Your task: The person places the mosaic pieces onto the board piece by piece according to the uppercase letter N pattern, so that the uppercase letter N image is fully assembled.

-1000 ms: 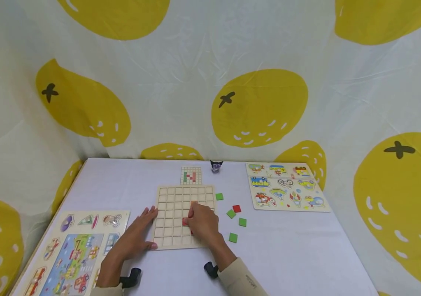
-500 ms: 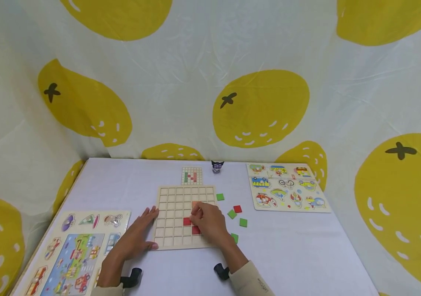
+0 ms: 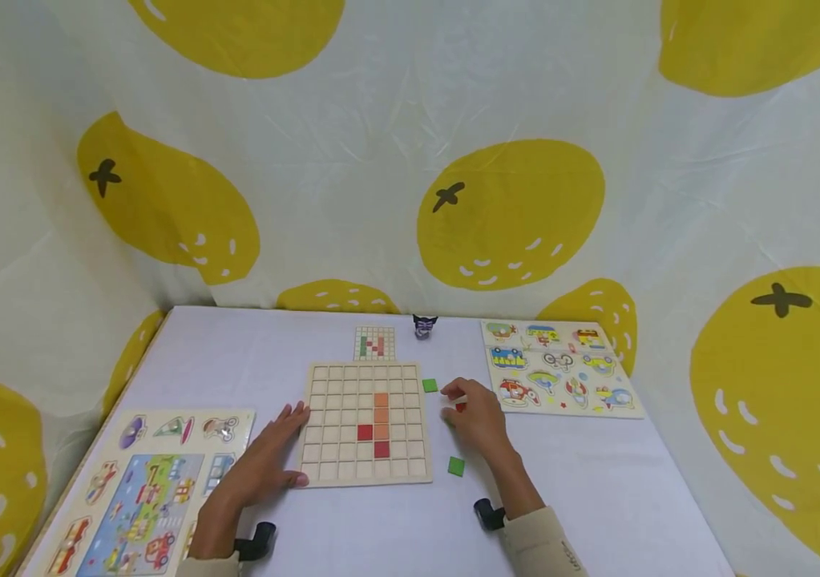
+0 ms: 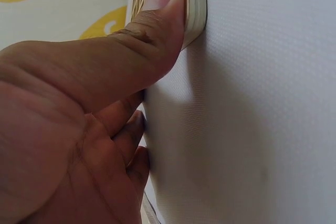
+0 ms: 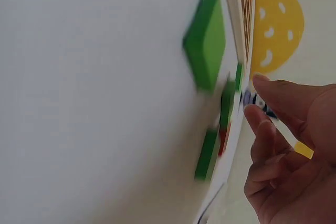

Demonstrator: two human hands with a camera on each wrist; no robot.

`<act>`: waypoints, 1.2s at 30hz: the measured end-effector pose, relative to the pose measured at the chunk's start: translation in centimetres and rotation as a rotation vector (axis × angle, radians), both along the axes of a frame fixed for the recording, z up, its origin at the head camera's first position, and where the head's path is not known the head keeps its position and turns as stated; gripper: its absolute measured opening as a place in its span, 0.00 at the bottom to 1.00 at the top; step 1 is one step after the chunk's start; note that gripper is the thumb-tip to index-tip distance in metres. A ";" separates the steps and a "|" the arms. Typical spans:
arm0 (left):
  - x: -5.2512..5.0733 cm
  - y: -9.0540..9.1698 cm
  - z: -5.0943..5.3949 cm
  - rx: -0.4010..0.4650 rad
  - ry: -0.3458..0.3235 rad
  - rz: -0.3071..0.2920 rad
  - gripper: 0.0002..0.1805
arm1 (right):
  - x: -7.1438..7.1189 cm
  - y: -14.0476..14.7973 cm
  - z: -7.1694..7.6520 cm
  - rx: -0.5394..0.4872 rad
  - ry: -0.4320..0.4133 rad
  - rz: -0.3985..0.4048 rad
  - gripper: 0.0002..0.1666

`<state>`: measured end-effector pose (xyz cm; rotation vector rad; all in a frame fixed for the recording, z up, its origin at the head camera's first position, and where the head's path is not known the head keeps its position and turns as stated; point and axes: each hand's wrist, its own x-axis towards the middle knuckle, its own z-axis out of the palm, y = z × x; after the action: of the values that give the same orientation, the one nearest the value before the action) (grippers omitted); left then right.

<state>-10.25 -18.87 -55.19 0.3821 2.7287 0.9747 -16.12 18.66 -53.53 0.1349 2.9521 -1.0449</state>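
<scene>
The left hand (image 3: 265,461) lies relaxed at the left of the board (image 3: 330,473), fingers extended, thumb resting on its near left corner. The right hand (image 3: 480,421) hangs to the right of the board, thumb and forefinger parted with nothing between them, above green tiles (image 3: 456,466) and a loose red tile (image 3: 461,407). Set in the board are three orange tiles (image 3: 381,415) and two red tiles (image 3: 381,449). Fetching another tile seems the step in hand; next calls for pinching one by its edges off the counter (image 3: 583,489).
</scene>
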 end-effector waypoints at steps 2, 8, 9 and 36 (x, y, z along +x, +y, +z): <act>0.0 0.0 0.0 0.003 -0.002 0.001 0.64 | -0.2 1.2 0.0 0.008 -0.016 -0.002 0.17; 0.0 -0.1 -0.1 -0.010 -0.006 0.007 0.64 | -0.5 3.4 0.1 0.029 -0.053 0.027 0.17; 0.0 -0.1 -0.1 -0.012 -0.006 0.009 0.64 | -0.6 3.5 0.1 0.037 -0.053 0.036 0.17; 0.2 0.1 0.4 -0.008 0.008 0.003 0.63 | 0.3 -0.8 0.8 -0.017 0.054 -0.037 0.09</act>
<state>-10.09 -18.73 -54.76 0.3809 2.7408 0.9643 -15.79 17.83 -52.72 0.1640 2.9991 -1.0943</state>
